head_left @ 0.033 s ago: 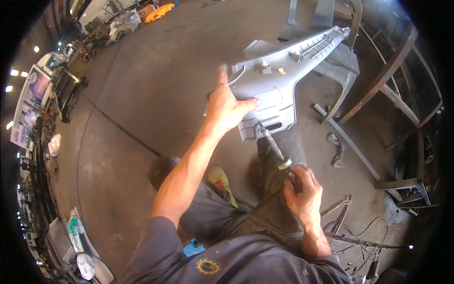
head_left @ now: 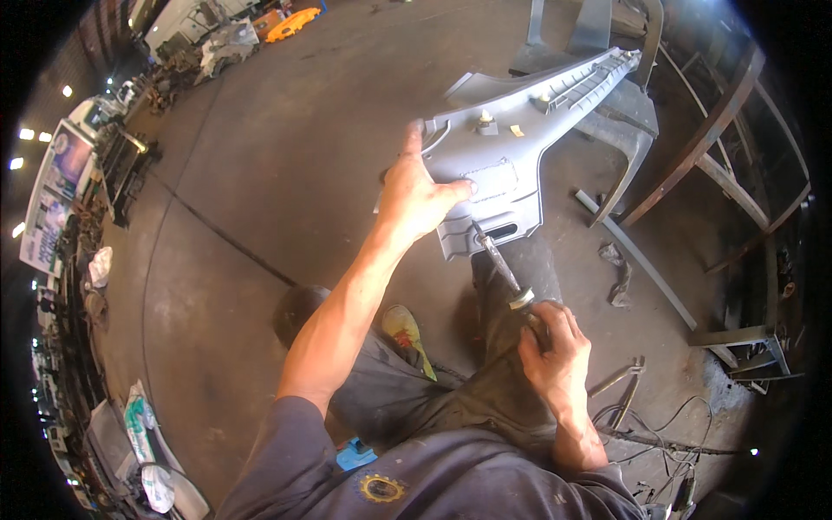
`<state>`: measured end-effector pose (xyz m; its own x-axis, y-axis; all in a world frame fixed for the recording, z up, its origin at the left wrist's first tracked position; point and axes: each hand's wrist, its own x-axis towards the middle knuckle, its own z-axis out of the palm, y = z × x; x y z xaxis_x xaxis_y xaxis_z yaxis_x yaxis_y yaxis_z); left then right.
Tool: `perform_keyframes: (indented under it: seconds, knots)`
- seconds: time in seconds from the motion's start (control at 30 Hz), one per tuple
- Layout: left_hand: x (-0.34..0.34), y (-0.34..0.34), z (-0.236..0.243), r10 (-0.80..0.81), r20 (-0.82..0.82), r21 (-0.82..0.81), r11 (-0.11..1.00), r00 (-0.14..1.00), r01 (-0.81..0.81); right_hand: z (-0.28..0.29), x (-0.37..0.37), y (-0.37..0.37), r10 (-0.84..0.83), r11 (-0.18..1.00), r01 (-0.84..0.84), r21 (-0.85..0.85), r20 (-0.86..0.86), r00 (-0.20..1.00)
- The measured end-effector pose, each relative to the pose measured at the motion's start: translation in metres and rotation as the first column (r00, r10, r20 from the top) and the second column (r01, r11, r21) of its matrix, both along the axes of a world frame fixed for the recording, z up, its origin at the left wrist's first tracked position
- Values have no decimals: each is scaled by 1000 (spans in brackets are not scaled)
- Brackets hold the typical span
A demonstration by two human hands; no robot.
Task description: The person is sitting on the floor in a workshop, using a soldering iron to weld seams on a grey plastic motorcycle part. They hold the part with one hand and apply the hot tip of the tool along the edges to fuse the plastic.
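Observation:
A grey plastic trim panel (head_left: 494, 165), likely from a vehicle, slants from near my knee up toward a chair. My left hand (head_left: 414, 192) grips its left edge, the thumb pressed on the face and the index finger stretched up; the other fingers are hidden behind. A rough melted line forms a rectangle on the panel. In my right hand (head_left: 557, 347) is a soldering iron (head_left: 503, 269), held by its handle. Its tip is at the panel's lower part, beside a dark oval slot; whether it touches cannot be made out.
The panel's far end reaches a grey plastic chair (head_left: 637, 121). Rusty metal frames (head_left: 693, 165) stand at the right, with a grey bar (head_left: 641, 260) on the floor. Cables (head_left: 672, 433) lie at lower right. Machine parts (head_left: 130, 165) line the left side.
My left index finger has shifted slightly to the right, toward the panel's edge. The panel, the soldering iron and my right hand stay in place.

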<state>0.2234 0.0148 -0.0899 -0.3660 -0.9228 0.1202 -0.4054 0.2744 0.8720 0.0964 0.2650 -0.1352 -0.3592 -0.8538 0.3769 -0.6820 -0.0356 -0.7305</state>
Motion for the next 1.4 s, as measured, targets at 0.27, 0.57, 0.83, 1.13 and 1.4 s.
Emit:
perform_keyframes:
  seconds: [0.27, 0.57, 0.83, 1.13, 1.4]
  knots:
    - [1, -14, -5, -77, 31, -67, 995, 997, 79, 2, 6, -18, -31, 999, 33, 17, -85, 996]
    - [5, -22, -17, -96, -5, -10, 995, 995, 96, 6, 7, -26, -43, 999, 44, 14, -54, 998]
    - [2, -16, -4, -69, 49, 51, 996, 996, 67, 6, 6, -28, -43, 999, 43, 4, -54, 998]
    - [3, -21, -13, -75, 56, -52, 996, 996, 78, 7, 9, -29, -71, 996, 74, 50, -58, 996]
    - [3, -18, -7, -94, 68, -36, 995, 993, 97, 11, 11, -31, -80, 992, 84, 90, -50, 996]
